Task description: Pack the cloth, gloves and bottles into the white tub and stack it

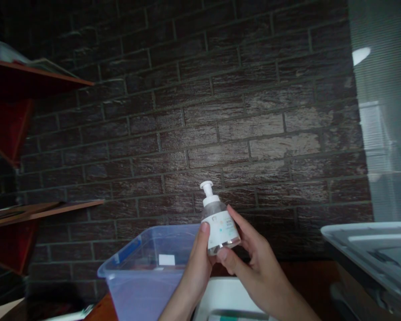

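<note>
Both of my hands hold a clear pump bottle (220, 227) with a white pump top and a white label with small coloured dots. It tilts a little to the left, in front of the brick wall. My left hand (198, 263) is closed against the bottle's left side, thumb along the label. My right hand (257, 258) grips the right side and the base, with its thumb under the bottom edge. Below and behind my left wrist stands a translucent purple-blue plastic bin (137, 276). Under the hands lies a white container (229, 294), partly hidden by my forearms.
A dark brick wall (187, 133) fills the back. Red-brown shelves (36, 73) jut out at the left, one above the other. At the right are a grey-white plastic lid (370, 229) over a dark box and a pale ribbed panel (384, 133).
</note>
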Available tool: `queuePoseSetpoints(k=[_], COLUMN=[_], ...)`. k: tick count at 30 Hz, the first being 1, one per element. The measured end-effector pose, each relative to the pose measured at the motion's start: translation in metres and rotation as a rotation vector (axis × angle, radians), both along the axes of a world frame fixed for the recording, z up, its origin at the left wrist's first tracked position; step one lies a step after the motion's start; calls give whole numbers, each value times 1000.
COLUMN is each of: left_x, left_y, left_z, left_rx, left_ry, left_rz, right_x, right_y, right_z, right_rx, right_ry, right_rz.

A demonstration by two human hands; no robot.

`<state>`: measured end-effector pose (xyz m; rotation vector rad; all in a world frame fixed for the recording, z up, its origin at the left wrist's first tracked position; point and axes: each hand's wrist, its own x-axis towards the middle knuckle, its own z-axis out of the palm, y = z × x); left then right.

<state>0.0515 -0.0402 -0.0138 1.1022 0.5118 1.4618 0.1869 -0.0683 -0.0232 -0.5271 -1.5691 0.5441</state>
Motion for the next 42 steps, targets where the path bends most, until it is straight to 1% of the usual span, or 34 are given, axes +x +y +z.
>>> queuePoseSetpoints(k=[4,7,9,11,14,17,20,25,27,29,31,34,36,39,42], left_x=[2,5,7,8,7,4,0,-6,-7,-6,-7,-10,-12,-12,-11], left_y=[-3,-9,-11,-12,-11,-9,-9,-16,-17,-18,-19,-18,-18,-17,-17], left_z=[6,9,10,10,9,7,4,7,9,10,10,7,4,1,0], left_rx=[115,163,150,156,220,267,320,440,473,497,504,532,541,498,501], left_ry=[14,7,-7,-39,-61,-34,60,298,357,378,376,379,362,280,239], left_rz=[71,119,117,119,170,233,293,447,494,512,492,424,347,213,158], right_x=[1,2,4,5,5,5,6,7,7,7,7,6,5,5,4], right_y=[0,0,0,0,-1,-2,-1,2,3,4,4,3,3,3,3], right_z=[3,4,4,3,3,3,2,0,0,1,1,1,2,2,3], right_rx=[76,116,120,71,-32,-77,-68,-38,-41,-45,-55,-69,-70,-77,-75], right_ry=[-49,-96,-93,-43,23,47,56,72,84,98,114,138,154,168,173], right_rz=[-170,-207,-156,-27,170,269,300,278,285,293,308,343,358,365,369])
